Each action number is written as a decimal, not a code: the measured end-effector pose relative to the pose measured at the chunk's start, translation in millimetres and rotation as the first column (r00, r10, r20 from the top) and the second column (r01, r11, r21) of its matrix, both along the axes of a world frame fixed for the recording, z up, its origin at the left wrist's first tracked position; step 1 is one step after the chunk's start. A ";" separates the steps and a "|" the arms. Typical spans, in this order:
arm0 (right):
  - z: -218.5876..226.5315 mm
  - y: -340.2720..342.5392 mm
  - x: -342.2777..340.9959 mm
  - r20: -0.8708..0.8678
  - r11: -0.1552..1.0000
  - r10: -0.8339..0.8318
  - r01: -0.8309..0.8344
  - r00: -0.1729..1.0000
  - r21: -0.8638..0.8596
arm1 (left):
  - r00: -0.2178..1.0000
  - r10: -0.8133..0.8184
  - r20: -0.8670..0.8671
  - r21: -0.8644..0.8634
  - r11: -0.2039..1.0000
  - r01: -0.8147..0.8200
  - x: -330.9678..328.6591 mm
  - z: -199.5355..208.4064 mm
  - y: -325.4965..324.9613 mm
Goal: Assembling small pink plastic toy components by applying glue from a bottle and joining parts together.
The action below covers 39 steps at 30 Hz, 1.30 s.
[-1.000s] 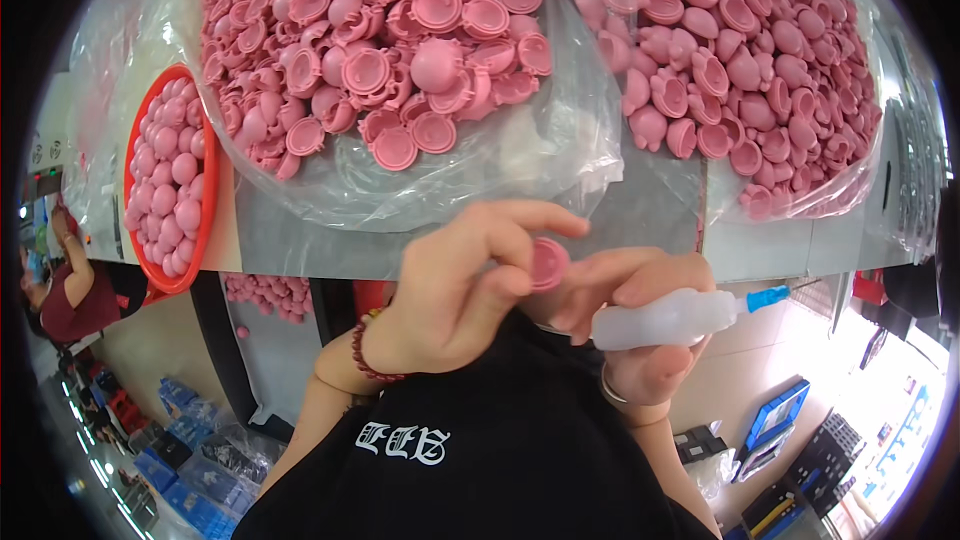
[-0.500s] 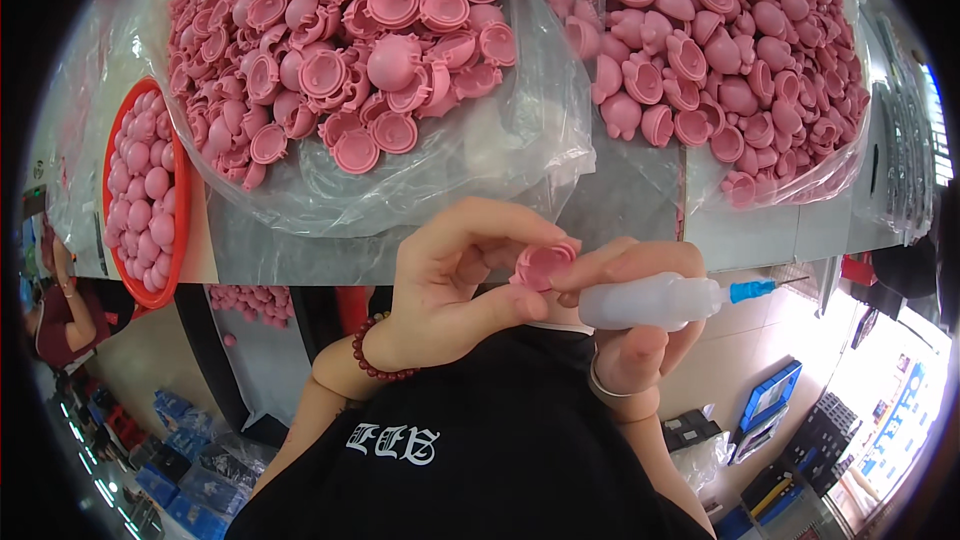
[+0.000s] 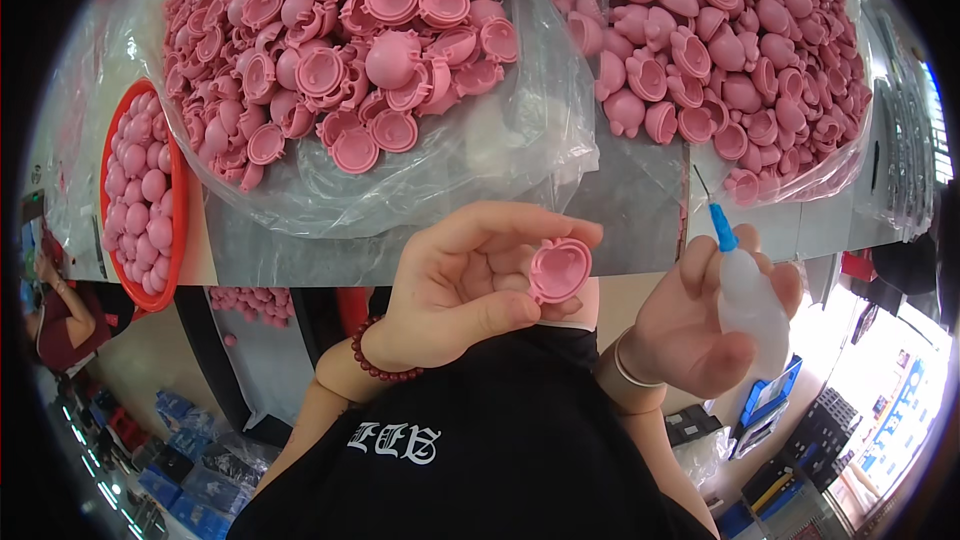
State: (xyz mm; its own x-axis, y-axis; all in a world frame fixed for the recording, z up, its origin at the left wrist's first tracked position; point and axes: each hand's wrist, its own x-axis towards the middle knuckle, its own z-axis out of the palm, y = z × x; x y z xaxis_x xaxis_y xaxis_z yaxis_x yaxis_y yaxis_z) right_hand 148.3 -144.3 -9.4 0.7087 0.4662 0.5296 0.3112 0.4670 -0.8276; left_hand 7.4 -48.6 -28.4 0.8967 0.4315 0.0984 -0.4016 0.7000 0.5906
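Note:
Between the thumb and fingers of my left hand (image 3: 455,275) is a pink half-shell (image 3: 561,270), its hollow side facing up toward me. My right hand (image 3: 685,325) grips a translucent white squeeze bottle (image 3: 752,305) with a blue needle tip (image 3: 722,228), the thin needle slanting up and away from me. The two hands are apart, in front of the table's near edge. Beyond my left hand lies a heap of pink cup-shaped shells (image 3: 325,75) on clear plastic. Farther right is a second heap of pink shells with small knobs (image 3: 735,50).
An oval red basket (image 3: 177,230) of pink balls stands at the table's left end. Clear plastic sheeting (image 3: 480,175) covers part of the grey tabletop (image 3: 635,225). More pink pieces (image 3: 250,303) lie below the table edge. Another person's arm (image 3: 68,310) shows at far left.
My right hand has moved right, away from the pink half-shell, and turned the bottle so its needle points up instead of right. My left hand has tilted the half-shell open toward me.

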 end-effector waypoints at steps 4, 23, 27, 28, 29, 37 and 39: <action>12.4 -2.1 -3.0 0.195 0.984 0.136 -0.156 0.971 0.089 | 0.999 0.010 -0.032 0.048 0.999 -0.008 1.7 4.7 -1.2; 9.1 -4.3 -7.3 0.353 0.992 0.116 -0.129 0.928 0.012 | 0.994 0.052 -0.098 0.191 0.981 -0.033 2.3 5.1 -0.6; 8.6 -1.3 -7.5 0.393 0.995 0.095 -0.101 0.914 -0.004 | 0.995 0.057 -0.086 0.219 0.975 -0.037 2.6 7.7 0.5; 6.9 -1.5 -7.3 0.398 0.996 0.077 -0.091 0.914 0.015 | 0.995 0.056 -0.087 0.219 0.975 -0.036 2.8 7.2 0.5; 6.7 -2.0 -6.6 0.397 0.996 0.076 -0.090 0.915 0.016 | 0.994 0.056 -0.092 0.219 0.975 -0.034 2.8 6.6 0.5; 6.1 -3.5 -3.6 0.398 0.999 -0.042 0.045 0.916 0.002 | 0.970 0.135 -0.200 0.255 0.963 -0.082 3.2 10.6 -2.6; 5.5 -5.3 -3.9 0.389 0.998 -0.058 0.062 0.919 0.000 | 0.970 0.164 -0.178 0.227 0.966 -0.121 2.2 9.8 -3.4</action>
State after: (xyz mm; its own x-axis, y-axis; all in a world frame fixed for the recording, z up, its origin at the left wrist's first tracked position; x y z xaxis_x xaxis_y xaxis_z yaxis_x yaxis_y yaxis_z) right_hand 144.4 -149.6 -4.0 0.4750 0.4370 0.7638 0.6367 0.4284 -0.6411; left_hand 9.5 -52.0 -18.5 0.8382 0.5444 0.0320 -0.3509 0.4936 0.7958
